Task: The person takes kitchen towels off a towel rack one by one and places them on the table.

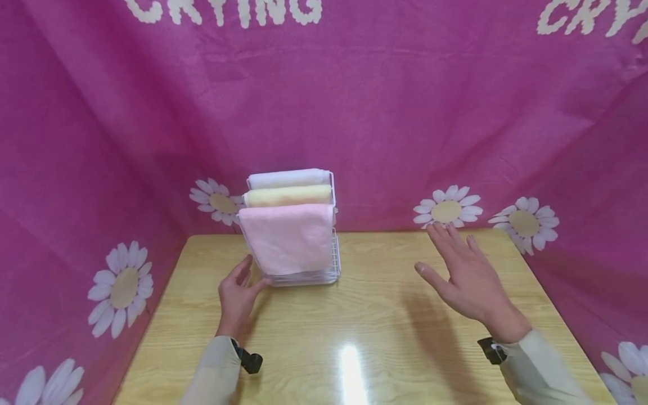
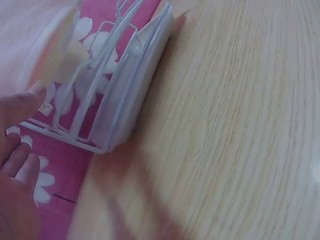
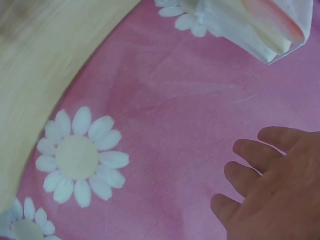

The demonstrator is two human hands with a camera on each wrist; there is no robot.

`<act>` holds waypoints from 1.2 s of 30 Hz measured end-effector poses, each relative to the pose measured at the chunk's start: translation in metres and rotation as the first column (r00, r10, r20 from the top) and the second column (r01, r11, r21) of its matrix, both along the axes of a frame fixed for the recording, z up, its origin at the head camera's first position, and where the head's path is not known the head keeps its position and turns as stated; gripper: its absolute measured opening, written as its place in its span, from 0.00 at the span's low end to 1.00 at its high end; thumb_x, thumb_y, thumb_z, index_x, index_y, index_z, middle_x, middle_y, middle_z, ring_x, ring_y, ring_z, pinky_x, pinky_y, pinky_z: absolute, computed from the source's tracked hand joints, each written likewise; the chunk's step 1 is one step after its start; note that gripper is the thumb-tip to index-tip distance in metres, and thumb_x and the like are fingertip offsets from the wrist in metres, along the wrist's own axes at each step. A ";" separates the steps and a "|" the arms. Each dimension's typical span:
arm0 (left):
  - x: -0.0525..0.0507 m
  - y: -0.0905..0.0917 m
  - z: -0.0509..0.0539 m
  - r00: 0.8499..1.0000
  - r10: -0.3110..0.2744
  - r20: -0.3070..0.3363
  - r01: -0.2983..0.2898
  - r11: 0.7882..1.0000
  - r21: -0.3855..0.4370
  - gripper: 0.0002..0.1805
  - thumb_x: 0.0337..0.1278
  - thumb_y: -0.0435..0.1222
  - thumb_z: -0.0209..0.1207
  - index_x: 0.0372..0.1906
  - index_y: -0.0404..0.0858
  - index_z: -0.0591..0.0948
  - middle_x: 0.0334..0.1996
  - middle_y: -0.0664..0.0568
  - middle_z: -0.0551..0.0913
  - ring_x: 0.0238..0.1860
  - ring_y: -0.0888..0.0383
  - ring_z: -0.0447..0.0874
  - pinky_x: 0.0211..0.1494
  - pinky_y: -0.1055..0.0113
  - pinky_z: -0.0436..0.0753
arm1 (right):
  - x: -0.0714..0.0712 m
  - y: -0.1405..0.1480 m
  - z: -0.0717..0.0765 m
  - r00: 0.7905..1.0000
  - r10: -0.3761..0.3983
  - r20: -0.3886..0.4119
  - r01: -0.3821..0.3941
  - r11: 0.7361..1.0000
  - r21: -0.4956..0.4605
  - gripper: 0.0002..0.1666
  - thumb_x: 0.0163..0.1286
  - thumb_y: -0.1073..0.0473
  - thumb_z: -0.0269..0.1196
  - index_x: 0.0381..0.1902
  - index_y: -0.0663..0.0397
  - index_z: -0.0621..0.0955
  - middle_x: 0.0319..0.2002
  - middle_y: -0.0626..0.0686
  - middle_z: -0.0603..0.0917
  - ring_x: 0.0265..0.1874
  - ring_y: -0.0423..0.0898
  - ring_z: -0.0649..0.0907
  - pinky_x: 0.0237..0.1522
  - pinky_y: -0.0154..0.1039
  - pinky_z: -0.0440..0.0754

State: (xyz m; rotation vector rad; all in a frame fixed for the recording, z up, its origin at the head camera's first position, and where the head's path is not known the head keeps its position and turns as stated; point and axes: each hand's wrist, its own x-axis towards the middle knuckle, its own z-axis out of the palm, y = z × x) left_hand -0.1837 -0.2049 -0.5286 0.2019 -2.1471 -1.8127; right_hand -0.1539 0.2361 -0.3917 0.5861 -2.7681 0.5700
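A white wire rack (image 1: 336,264) stands toward the table's back left. Over its bars hang a pink towel (image 1: 288,236) in front, a yellow towel (image 1: 288,196) behind it and a white towel (image 1: 288,178) at the back. Close by the rack's lower left corner is my left hand (image 1: 236,301), thumb and fingers apart. In the left wrist view this hand (image 2: 17,200) lies beside the wire frame (image 2: 120,120); whether it touches is unclear. My right hand (image 1: 473,284) is raised over the table's right side, fingers extended, holding nothing; the right wrist view shows its spread fingers (image 3: 245,177).
The wooden table (image 1: 374,315) carries the rack and reflects a bright light near its front. A magenta cloth (image 1: 385,129) with daisies and white lettering hangs behind the table and along both sides. Each wrist wears a black strap device (image 1: 249,360).
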 end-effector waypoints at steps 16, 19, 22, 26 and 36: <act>-0.011 0.012 -0.012 0.999 0.034 0.004 -0.034 0.995 0.092 0.33 0.46 0.22 0.73 0.63 0.32 0.79 0.61 0.40 0.79 0.64 0.47 0.76 0.68 0.61 0.76 | -0.015 -0.047 0.011 0.995 0.101 0.001 -0.100 0.991 -0.093 0.47 0.73 0.37 0.58 0.78 0.56 0.60 0.76 0.56 0.64 0.73 0.57 0.65 0.71 0.59 0.65; -0.013 0.015 -0.014 0.999 0.037 0.025 -0.040 0.992 0.120 0.32 0.48 0.23 0.72 0.63 0.32 0.79 0.61 0.40 0.80 0.63 0.49 0.77 0.66 0.64 0.78 | -0.020 -0.057 0.014 0.995 0.103 0.001 -0.102 0.990 -0.101 0.49 0.71 0.35 0.60 0.78 0.57 0.61 0.75 0.56 0.65 0.72 0.56 0.66 0.71 0.58 0.66; -0.013 0.018 -0.015 0.998 0.049 0.038 -0.054 0.990 0.130 0.31 0.48 0.24 0.72 0.63 0.32 0.79 0.60 0.40 0.80 0.62 0.50 0.78 0.64 0.67 0.79 | -0.024 -0.066 0.017 0.994 0.109 0.003 -0.108 0.986 -0.124 0.49 0.70 0.34 0.61 0.77 0.57 0.63 0.74 0.55 0.66 0.72 0.54 0.66 0.72 0.56 0.67; -0.013 0.019 -0.015 0.998 0.059 0.028 -0.062 0.988 0.141 0.31 0.48 0.24 0.71 0.62 0.31 0.79 0.60 0.38 0.80 0.61 0.48 0.79 0.64 0.66 0.79 | -0.028 -0.077 0.022 0.992 0.123 -0.009 -0.123 0.980 -0.158 0.48 0.69 0.36 0.63 0.76 0.57 0.65 0.73 0.55 0.68 0.71 0.54 0.68 0.72 0.56 0.67; -0.017 0.020 -0.015 0.998 0.052 0.042 -0.056 0.994 0.097 0.29 0.49 0.25 0.72 0.61 0.30 0.79 0.59 0.38 0.81 0.61 0.47 0.79 0.65 0.63 0.79 | -0.040 -0.103 0.038 0.979 0.187 -0.087 -0.200 0.961 -0.188 0.44 0.67 0.44 0.69 0.73 0.60 0.69 0.71 0.58 0.71 0.70 0.55 0.69 0.73 0.53 0.66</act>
